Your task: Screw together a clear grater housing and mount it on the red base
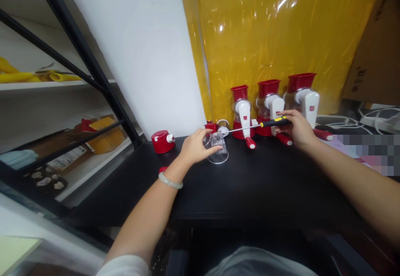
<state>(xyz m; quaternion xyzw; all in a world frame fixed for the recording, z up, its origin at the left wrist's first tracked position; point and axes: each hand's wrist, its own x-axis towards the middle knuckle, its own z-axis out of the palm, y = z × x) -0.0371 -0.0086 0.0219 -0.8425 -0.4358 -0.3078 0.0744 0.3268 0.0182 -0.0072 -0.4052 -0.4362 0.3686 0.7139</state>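
On the black table [250, 184], my left hand [197, 146] grips a clear plastic part [218, 153] with a round rim resting on the surface. My right hand [298, 130] holds a screwdriver [275, 121] by its black and yellow handle, level above the table. The metal shaft points left, and its tip is at the upper edge of the clear part; whether it touches cannot be made out. Just behind the part are a small red piece [211, 126] and a metal drum [223, 126].
Three red and white crank graters [242, 111] [269, 101] [304, 92] stand at the back before a yellow plastic sheet [265, 30]. A red base [163, 141] sits at the left. Black-framed shelving [109, 96] flanks the table, and white cables [340, 122] lie at the right.
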